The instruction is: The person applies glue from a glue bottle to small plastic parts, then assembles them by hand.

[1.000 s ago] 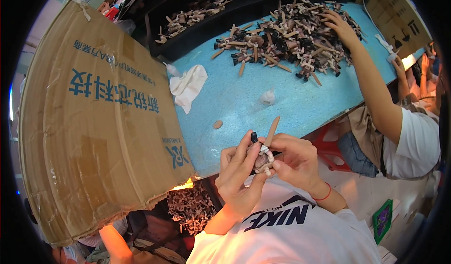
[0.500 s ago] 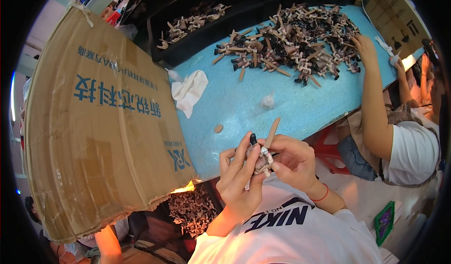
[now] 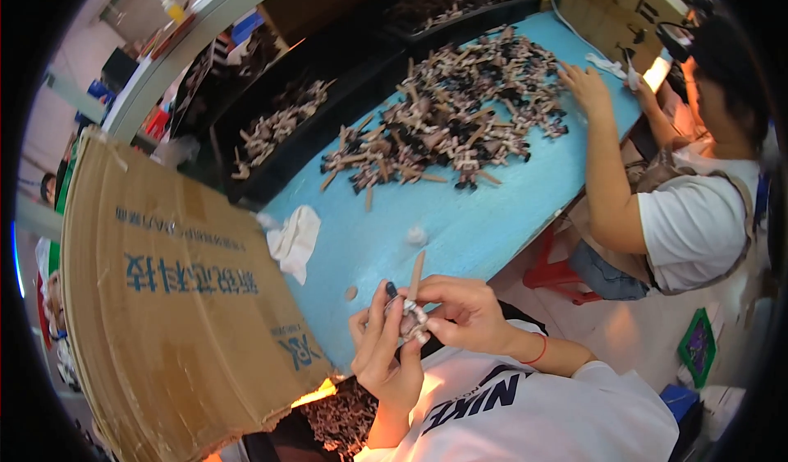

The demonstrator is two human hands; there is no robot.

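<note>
Both of my hands meet at the near edge of the light blue table [image 3: 509, 216], close to my chest. My left hand [image 3: 384, 353] and my right hand [image 3: 466, 314] together grip a small part [image 3: 410, 312] with a tan wooden stick pointing up and a dark and pale piece at its base. My fingers hide most of the base. A large heap of similar tan and dark parts [image 3: 451, 117] lies farther back on the table.
A big cardboard box [image 3: 172, 298] stands at my left, against the table. A white cloth [image 3: 294, 240] lies beside it. Another person in a white shirt [image 3: 698, 216] sits at the right, one hand [image 3: 584, 86] on the heap. Black trays [image 3: 279, 125] with more parts stand behind.
My hands stay together on the small part. The view has shifted a little, and the other person's arm has moved along the heap toward the right.
</note>
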